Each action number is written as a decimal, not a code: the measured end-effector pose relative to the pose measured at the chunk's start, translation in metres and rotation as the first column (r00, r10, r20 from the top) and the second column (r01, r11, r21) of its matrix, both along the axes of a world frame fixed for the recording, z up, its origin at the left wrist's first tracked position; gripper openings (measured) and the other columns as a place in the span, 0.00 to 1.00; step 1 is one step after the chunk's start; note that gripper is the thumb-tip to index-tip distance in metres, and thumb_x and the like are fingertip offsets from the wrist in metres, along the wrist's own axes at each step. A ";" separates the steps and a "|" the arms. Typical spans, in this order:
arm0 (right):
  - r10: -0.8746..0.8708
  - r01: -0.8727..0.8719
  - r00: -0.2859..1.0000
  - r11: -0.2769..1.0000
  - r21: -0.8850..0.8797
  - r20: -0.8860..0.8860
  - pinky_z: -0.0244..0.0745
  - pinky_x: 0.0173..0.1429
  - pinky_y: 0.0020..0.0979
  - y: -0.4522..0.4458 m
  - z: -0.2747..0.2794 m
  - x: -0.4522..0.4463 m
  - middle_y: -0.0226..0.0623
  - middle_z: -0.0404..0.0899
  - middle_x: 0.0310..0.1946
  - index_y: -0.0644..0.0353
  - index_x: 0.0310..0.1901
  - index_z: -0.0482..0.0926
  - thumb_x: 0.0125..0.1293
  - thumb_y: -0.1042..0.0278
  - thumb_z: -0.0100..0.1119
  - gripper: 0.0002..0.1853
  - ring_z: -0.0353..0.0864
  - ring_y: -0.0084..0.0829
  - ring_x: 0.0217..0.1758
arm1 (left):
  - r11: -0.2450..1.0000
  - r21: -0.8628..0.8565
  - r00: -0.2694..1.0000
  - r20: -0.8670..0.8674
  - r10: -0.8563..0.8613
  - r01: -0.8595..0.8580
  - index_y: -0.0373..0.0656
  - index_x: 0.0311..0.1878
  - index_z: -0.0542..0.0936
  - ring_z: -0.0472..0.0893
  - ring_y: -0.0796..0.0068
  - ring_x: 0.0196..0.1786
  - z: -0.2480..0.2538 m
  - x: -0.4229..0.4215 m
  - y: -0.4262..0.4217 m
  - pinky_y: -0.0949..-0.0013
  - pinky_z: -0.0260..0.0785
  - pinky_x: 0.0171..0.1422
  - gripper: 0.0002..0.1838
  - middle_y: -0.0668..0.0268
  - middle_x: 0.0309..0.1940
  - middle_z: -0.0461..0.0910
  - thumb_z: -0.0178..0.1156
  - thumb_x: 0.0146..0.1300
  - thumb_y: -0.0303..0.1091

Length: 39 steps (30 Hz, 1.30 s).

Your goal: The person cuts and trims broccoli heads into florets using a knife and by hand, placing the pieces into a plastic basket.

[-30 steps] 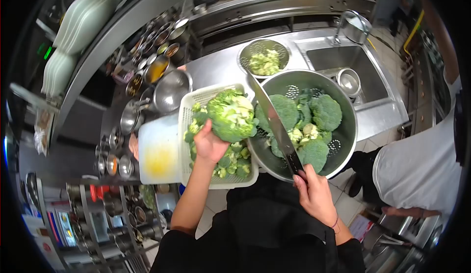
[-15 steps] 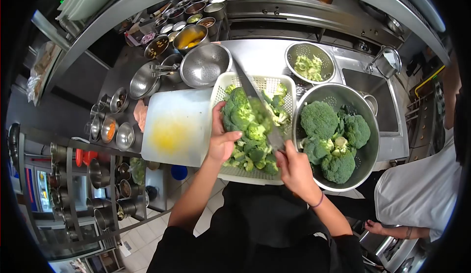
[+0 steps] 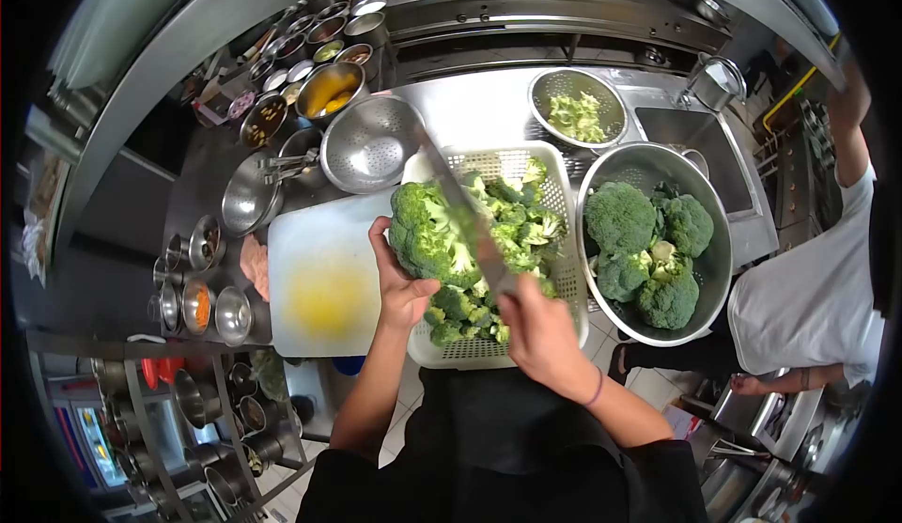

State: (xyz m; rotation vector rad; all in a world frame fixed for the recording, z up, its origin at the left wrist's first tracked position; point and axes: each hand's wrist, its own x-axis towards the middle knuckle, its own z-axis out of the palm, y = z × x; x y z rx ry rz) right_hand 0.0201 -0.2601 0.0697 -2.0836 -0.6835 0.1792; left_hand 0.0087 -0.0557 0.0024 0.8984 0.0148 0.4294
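Note:
My left hand (image 3: 402, 283) is closed around a head of broccoli (image 3: 418, 232), held over the left side of a white perforated basket (image 3: 498, 354). Its cut, pale stem side faces right. In my right hand (image 3: 543, 335) is the handle of a large kitchen knife (image 3: 462, 205). The blade, blurred by motion, points up and left beside the broccoli. Cut broccoli florets (image 3: 512, 213) fill much of the basket below. To the right, a steel colander (image 3: 711, 293) holds several whole broccoli heads (image 3: 622, 220).
A cutting board (image 3: 324, 241) with a yellow stain lies left of the basket. Behind are an empty colander (image 3: 371, 147) and another colander (image 3: 537, 114) with pale trimmings. A sink (image 3: 700, 147) is at the right. Another person in a white shirt (image 3: 789, 293) stands at far right.
The broccoli head and my left hand have shifted left and turned, showing more cut stem. The knife and my right hand have also moved left. The camera view has shifted slightly.

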 end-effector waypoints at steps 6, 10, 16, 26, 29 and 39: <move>0.191 0.118 0.635 0.934 0.338 -0.748 0.67 0.23 0.24 -0.010 -0.021 0.018 0.29 0.74 0.23 0.63 0.51 0.67 0.76 0.68 0.48 0.09 0.73 0.19 0.22 | 0.470 0.839 0.931 0.108 0.347 -0.273 0.46 0.61 0.57 0.63 0.59 0.67 -0.029 0.010 0.019 0.59 0.54 0.73 0.55 0.58 0.62 0.59 0.84 0.29 0.33; 0.173 0.244 0.602 0.890 0.386 -0.779 0.67 0.22 0.23 -0.014 -0.039 0.019 0.30 0.74 0.22 0.63 0.51 0.68 0.77 0.67 0.48 0.09 0.72 0.19 0.20 | 0.214 0.923 0.892 0.218 0.397 -0.321 0.44 0.58 0.63 0.62 0.59 0.68 -0.030 0.015 0.048 0.57 0.56 0.72 0.50 0.55 0.63 0.59 0.84 0.30 0.29; -0.030 0.134 0.915 0.963 0.234 -0.402 0.69 0.21 0.22 -0.026 -0.031 0.015 0.33 0.78 0.26 0.68 0.46 0.69 0.76 0.65 0.53 0.12 0.78 0.17 0.25 | 0.998 0.025 0.998 -0.042 -0.053 0.054 0.42 0.75 0.57 0.67 0.56 0.71 -0.030 0.005 0.068 0.52 0.58 0.77 0.45 0.58 0.69 0.66 0.61 0.61 0.55; -0.022 -0.080 0.883 0.977 0.198 0.469 0.69 0.26 0.39 -0.007 0.027 0.013 0.38 0.75 0.24 0.62 0.40 0.73 0.59 0.79 0.63 0.10 0.76 0.41 0.21 | 0.700 -0.677 0.943 -0.028 -0.333 0.227 0.38 0.64 0.74 0.77 0.56 0.61 -0.085 0.025 0.049 0.52 0.65 0.69 0.30 0.56 0.60 0.77 0.48 0.70 0.54; 0.065 -0.134 0.872 0.985 0.109 0.485 0.68 0.25 0.40 0.000 0.021 0.020 0.39 0.74 0.23 0.62 0.38 0.72 0.60 0.77 0.62 0.09 0.75 0.42 0.21 | 0.662 -0.704 0.945 0.040 -0.324 0.257 0.38 0.61 0.75 0.79 0.58 0.58 -0.106 0.027 0.049 0.54 0.69 0.66 0.28 0.56 0.56 0.80 0.49 0.71 0.52; 0.252 -0.204 0.840 0.967 0.151 -0.480 0.69 0.24 0.31 -0.011 -0.022 0.024 0.38 0.76 0.19 0.65 0.42 0.68 0.73 0.68 0.55 0.09 0.79 0.28 0.22 | 0.603 -0.605 0.809 0.121 -0.576 0.520 0.34 0.60 0.75 0.82 0.61 0.54 -0.066 0.006 0.043 0.57 0.73 0.63 0.25 0.53 0.52 0.82 0.46 0.74 0.45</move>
